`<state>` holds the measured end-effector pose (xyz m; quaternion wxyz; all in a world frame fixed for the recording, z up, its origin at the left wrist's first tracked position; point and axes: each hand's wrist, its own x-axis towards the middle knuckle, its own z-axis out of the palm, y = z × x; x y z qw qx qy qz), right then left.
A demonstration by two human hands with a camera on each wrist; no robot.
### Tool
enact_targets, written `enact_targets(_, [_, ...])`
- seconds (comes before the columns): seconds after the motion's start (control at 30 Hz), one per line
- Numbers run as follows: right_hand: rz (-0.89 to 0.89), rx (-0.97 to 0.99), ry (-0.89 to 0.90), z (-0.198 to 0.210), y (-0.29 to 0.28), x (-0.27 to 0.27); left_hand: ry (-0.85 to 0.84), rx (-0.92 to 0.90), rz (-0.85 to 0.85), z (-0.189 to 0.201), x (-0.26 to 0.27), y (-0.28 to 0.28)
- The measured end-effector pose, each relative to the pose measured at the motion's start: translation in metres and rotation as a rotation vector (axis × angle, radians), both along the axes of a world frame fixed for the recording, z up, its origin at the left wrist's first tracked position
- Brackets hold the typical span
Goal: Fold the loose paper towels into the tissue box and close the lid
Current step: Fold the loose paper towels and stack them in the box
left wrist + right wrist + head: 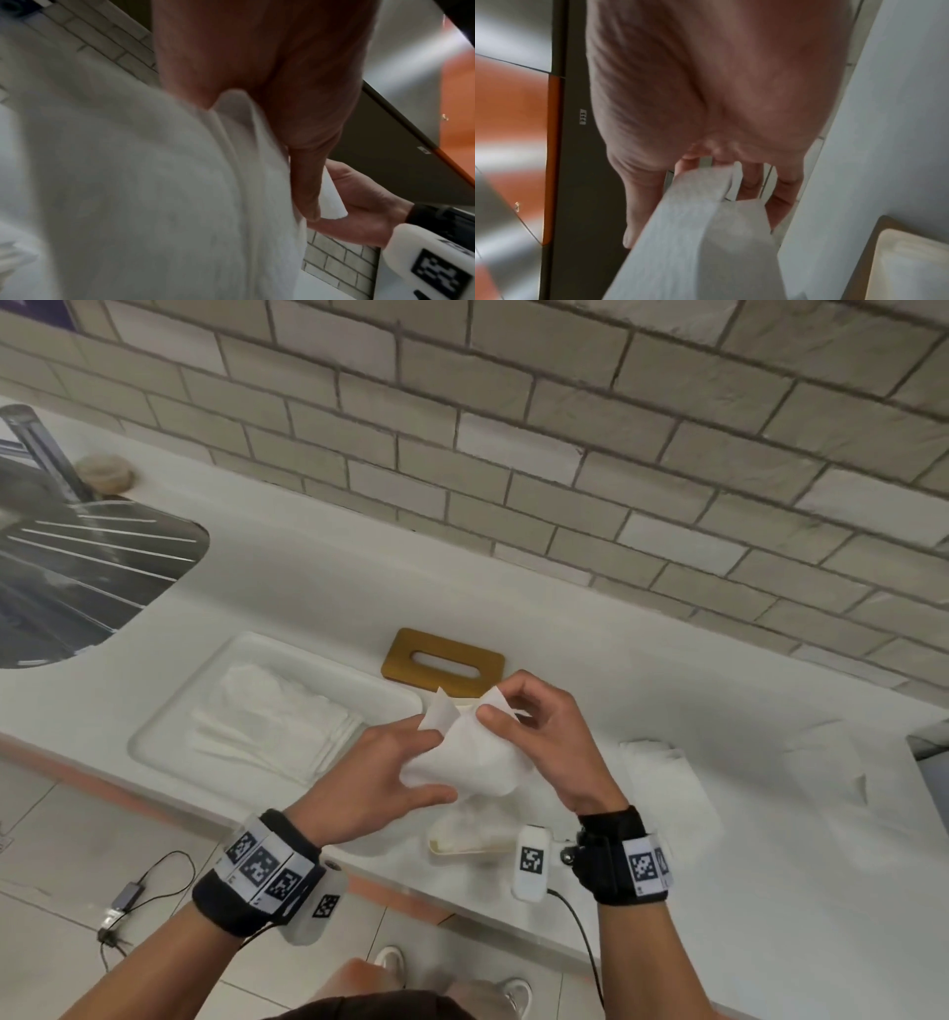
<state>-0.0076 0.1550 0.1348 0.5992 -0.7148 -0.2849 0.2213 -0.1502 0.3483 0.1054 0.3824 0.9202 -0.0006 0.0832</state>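
A white paper towel (472, 762) is held up between both hands over the counter. My left hand (429, 762) grips its left side, fingers behind and thumb on the near edge; the left wrist view shows the towel (154, 192) draped under that hand. My right hand (495, 706) pinches the towel's upper corner between thumb and forefinger, and the sheet (706, 233) hangs from it. The cream tissue box (462, 845) stands open below the hands, mostly hidden by them. Its wooden lid (441, 662), with a slot, lies flat on the counter behind.
A white tray (169, 726) at the left holds a stack of paper towels (277, 726). Another loose towel (662, 762) lies on the counter to the right. A steel sink (77, 567) is at the far left. A tiled wall runs behind. The counter's front edge is close to me.
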Motion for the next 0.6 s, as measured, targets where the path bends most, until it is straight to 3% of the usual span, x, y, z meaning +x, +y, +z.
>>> enact_targets(0.2, [-0.107, 0.011, -0.038, -0.001, -0.005, 0.004, 0.06, -0.125, 0.075, 0.001, 0.0, -0.001])
enact_targets(0.37, [-0.15, 0.014, -0.018, -0.009, -0.003, 0.005, 0.109, -0.437, 0.104, -0.005, -0.003, 0.001])
enact_targets(0.5, [-0.066, 0.011, 0.025, -0.007, -0.003, 0.01, 0.1, -0.484, 0.139, -0.007, 0.0, 0.004])
enact_targets(0.6, [-0.112, 0.029, 0.058, -0.006, -0.004, 0.016, 0.119, -0.476, 0.153, -0.007, -0.001, 0.01])
